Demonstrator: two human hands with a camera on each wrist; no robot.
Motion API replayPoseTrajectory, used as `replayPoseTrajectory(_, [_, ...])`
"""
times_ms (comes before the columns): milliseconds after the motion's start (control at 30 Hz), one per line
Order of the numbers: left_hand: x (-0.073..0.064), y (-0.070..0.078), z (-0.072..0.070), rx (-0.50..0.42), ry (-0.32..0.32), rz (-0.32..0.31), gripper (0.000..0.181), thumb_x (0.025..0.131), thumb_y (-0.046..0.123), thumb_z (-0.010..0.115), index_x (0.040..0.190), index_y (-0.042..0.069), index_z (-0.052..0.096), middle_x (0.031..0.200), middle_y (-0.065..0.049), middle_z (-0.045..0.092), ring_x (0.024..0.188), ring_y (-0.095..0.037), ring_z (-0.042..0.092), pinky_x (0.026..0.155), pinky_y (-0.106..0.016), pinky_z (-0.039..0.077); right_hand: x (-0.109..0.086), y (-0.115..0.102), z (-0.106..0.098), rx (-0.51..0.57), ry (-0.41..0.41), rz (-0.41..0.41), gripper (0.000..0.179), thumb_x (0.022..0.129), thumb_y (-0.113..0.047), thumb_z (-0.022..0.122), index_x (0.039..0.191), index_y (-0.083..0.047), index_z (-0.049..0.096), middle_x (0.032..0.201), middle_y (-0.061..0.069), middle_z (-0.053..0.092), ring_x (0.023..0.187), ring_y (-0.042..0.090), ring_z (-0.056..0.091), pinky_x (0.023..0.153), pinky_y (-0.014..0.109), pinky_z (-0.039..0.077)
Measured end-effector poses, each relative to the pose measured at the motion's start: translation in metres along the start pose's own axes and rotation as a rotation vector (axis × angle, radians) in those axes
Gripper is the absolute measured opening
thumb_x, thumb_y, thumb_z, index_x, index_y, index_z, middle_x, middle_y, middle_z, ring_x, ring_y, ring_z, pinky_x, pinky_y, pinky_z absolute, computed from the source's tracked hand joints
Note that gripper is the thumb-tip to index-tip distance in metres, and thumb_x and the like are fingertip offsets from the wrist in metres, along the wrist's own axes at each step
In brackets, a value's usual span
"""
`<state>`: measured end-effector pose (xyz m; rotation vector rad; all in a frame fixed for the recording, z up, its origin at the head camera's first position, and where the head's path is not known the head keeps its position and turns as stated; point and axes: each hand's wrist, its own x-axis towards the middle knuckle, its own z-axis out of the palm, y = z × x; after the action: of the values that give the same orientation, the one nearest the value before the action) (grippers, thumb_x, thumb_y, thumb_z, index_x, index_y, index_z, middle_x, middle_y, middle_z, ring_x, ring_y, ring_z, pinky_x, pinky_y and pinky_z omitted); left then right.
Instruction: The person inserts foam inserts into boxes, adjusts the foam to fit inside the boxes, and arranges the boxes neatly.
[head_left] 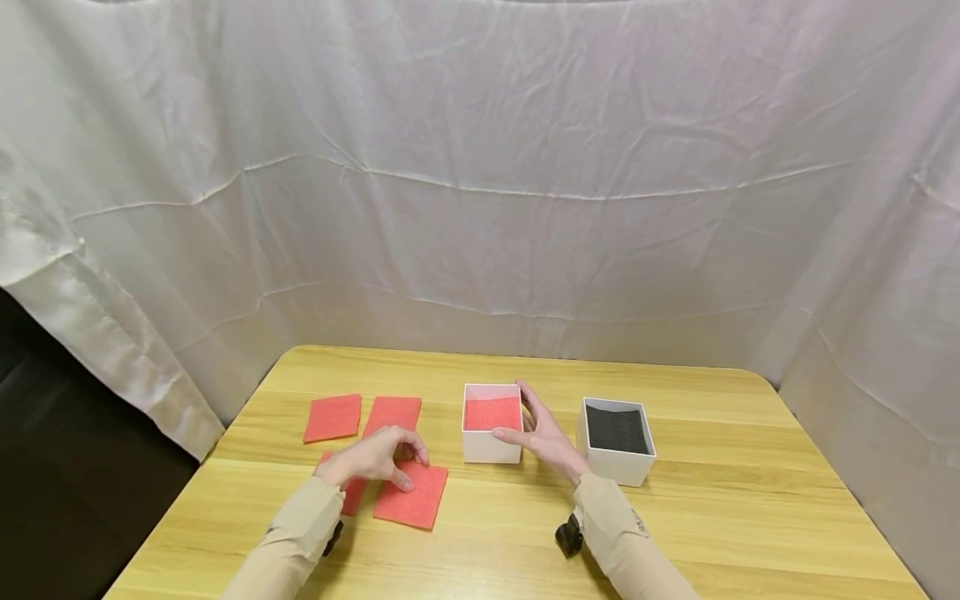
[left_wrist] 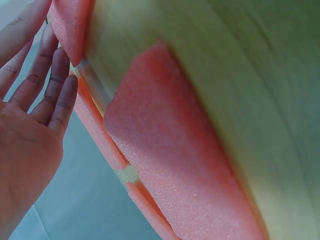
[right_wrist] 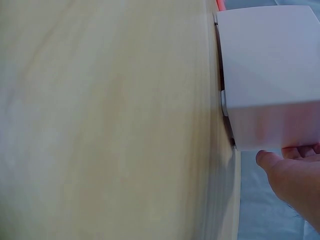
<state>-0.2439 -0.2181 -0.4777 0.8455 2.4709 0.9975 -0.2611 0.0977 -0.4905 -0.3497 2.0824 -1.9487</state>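
Right hand clamped on red-filled box; left of box, left hand, fingers apart, touches red square

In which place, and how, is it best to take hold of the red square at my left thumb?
Probably best: pinch the red square by its right edge, top and underside together, coming from the nearer white box's side. It is thin and looks flat on the table; that edge is free, while another red square lies close on its left.
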Motion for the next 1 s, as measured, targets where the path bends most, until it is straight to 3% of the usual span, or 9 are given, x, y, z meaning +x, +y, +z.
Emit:
replayPoseTrajectory(600, [-0.0001,0.0061,-0.0004,-0.059,0.017,-0.010,0.037,0.072,-0.002,0.086,0.104,0.008,0.070,0.101,-0.004,0.071,0.093,-0.015,0.060,0.084,-0.026,0.051,-0.0014,-0.0013,-0.0003,-0.008,0.005,0.004,0.108,0.086,-0.019,0.081,0.163,-0.014,0.006,0.171,0.012,0.008,0.158,0.034,0.010,0.127,0.049,0.015])
replayPoseTrajectory(1000, [-0.0055,0.0084,-0.0068,-0.158,0.041,0.020,0.033,0.078,0.004,0.085,0.106,0.000,0.068,0.102,-0.011,0.072,0.093,-0.016,0.065,0.087,-0.024,0.054,-0.0015,-0.0021,-0.0002,-0.007,0.004,0.005,0.108,0.085,-0.019,0.081,0.163,-0.014,0.007,0.171,0.012,0.008,0.158,0.034,0.010,0.127,0.049,0.014])
